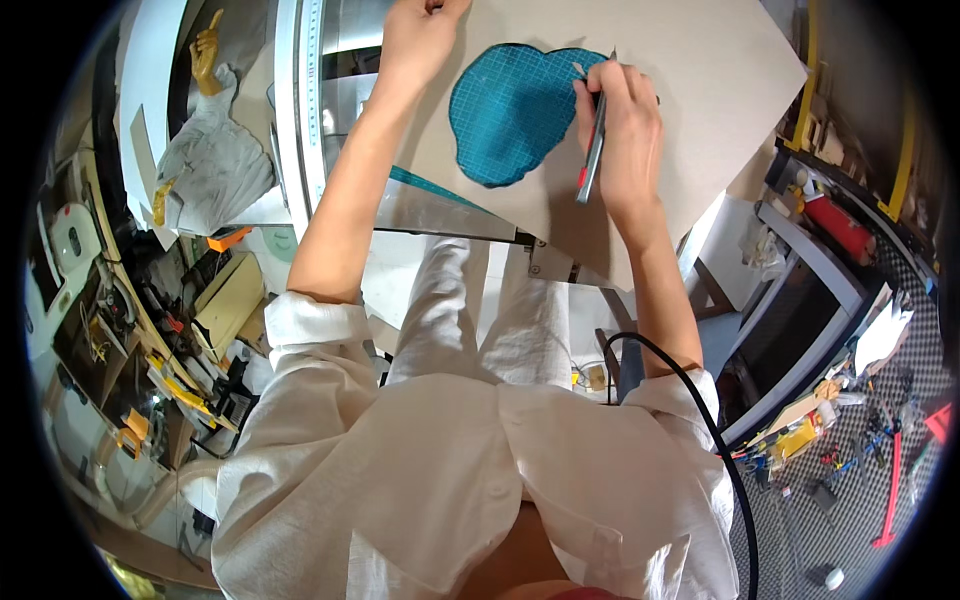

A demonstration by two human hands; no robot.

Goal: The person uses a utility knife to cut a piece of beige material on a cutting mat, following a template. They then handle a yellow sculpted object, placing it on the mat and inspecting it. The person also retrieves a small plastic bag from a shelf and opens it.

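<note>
A large beige board point(720, 80) lies on the worktop. Within it is an irregular teal gridded shape point(505, 115), which looks like a cutting mat showing through a cut-out. More teal shows under the board's lower left edge. My right hand point(625, 140) grips a silver cutter with a red part point(590, 175), held upright-slanted at the right rim of the teal shape, its tip near the top. My left hand point(420, 35) is at the board's upper left, fingers curled and partly cut off by the frame, so what they hold is unclear.
A metal ruler rail point(288, 120) runs along the left, beside a grey draped figure with a yellow hand point(215, 155). Cluttered tools and panels point(170, 380) lie lower left. A grey frame point(820, 320) and a mesh surface with tools point(840, 500) are at right. A black cable point(715, 430) arcs downward.
</note>
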